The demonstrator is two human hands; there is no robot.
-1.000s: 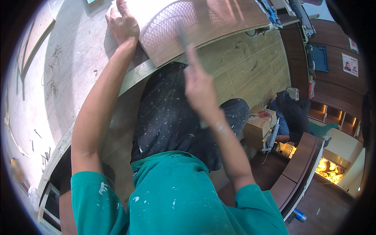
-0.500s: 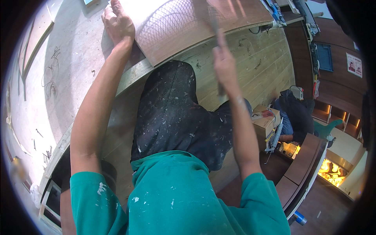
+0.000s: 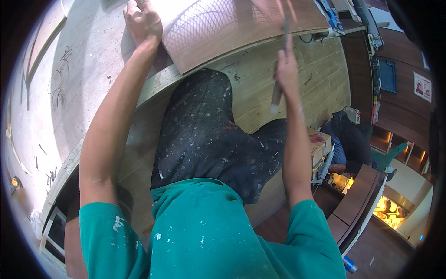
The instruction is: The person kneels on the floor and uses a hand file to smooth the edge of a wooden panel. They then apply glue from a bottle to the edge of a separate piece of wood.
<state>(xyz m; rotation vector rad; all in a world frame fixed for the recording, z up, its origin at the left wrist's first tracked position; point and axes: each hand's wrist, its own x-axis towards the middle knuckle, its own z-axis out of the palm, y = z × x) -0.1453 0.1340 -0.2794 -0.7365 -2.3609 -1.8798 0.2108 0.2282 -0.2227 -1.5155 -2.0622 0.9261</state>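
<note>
A brown wood-look panel (image 3: 204, 51) lies on the pale workbench (image 3: 93, 60), its near edge at the bench's front. My left hand (image 3: 143, 23) is closed at the panel's left edge, fingers curled and partly hidden. Over the panel's right part, my right hand (image 3: 287, 69) is closed round a long, narrow, flat tool that looks like a file (image 3: 276, 98). Its grey blade points away from me and its paler end sticks out below my fist. Slight blur covers the tool, and I cannot tell whether it touches the panel's edge.
Bent wire (image 3: 56, 90) and loose nails (image 3: 42, 149) lie on the bench at left, near a wooden frame piece (image 3: 44, 39). At right are a cardboard box (image 3: 318, 146), a crouching person in dark clothes (image 3: 350, 135) and a brown cabinet (image 3: 357, 204). My knees are under the bench edge.
My right hand and the file-like tool have moved to the right along the panel's front edge. My left hand stays at the panel's left edge.
</note>
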